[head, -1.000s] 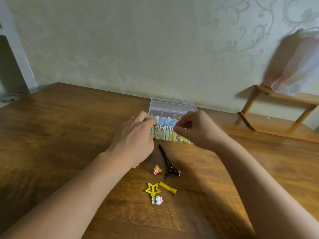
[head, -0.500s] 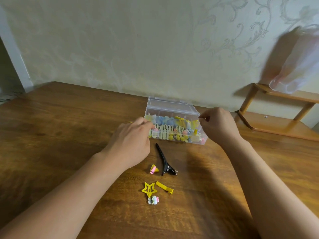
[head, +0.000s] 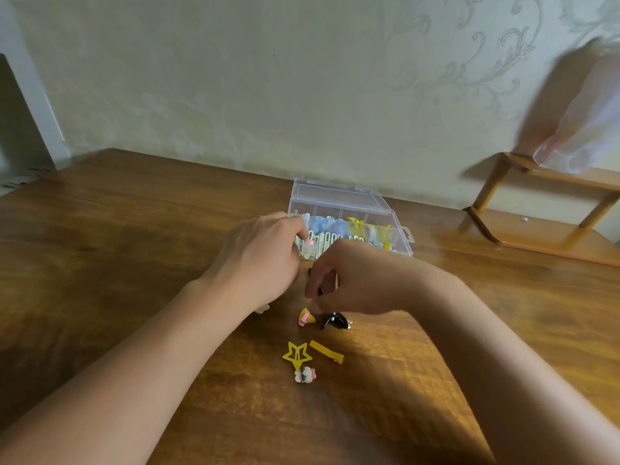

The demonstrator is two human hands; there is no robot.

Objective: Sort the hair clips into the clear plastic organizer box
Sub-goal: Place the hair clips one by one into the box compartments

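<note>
The clear organizer box (head: 401, 237) stands open on the wooden table near the wall, with several blue, yellow and white clips inside. My left hand (head: 258, 260) grips its left front corner. My right hand (head: 362, 280) is just in front of the box, fingers curled around the middle of a long black clip (head: 335, 321) that lies on the table. Loose clips lie nearer to me: a small yellow and pink one (head: 306, 317), a yellow star (head: 297, 354), a yellow bar (head: 326, 351) and a white and pink one (head: 304, 375).
A small white piece (head: 261, 308) peeks out under my left wrist. A low wooden shelf (head: 536, 229) stands on the table at the right, with a translucent plastic bag (head: 583, 129) on top. The wall runs close behind the box.
My right hand left the box's right end and came down toward me onto the black clip. My left hand stayed at the box's left end.
</note>
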